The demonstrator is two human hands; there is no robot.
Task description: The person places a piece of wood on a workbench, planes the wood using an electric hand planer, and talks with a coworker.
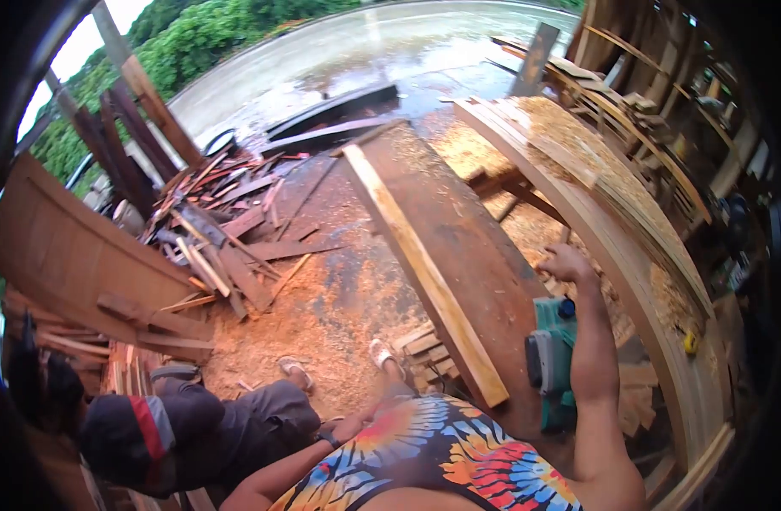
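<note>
My right hand (567,262) reaches out past the right edge of a dark workbench (467,226). Its fingers are loosely bent and apart, with nothing visible in them. Beneath my right forearm, a green electric planer (556,362) rests at the bench's edge. A long, pale strip of wood (424,277) lies along the bench's left side. My left hand (360,422) is down by my patterned shirt, a dark band on its wrist. Its fingers seem to lie flat against my front, partly hard to make out.
Long planks (595,204) covered in shavings run along the right. Scrap wood (237,213) is heaped at the left, near a curved wooden panel (92,255). Wood shavings (271,358) cover the floor. A person (194,434) in a dark shirt is close on my left.
</note>
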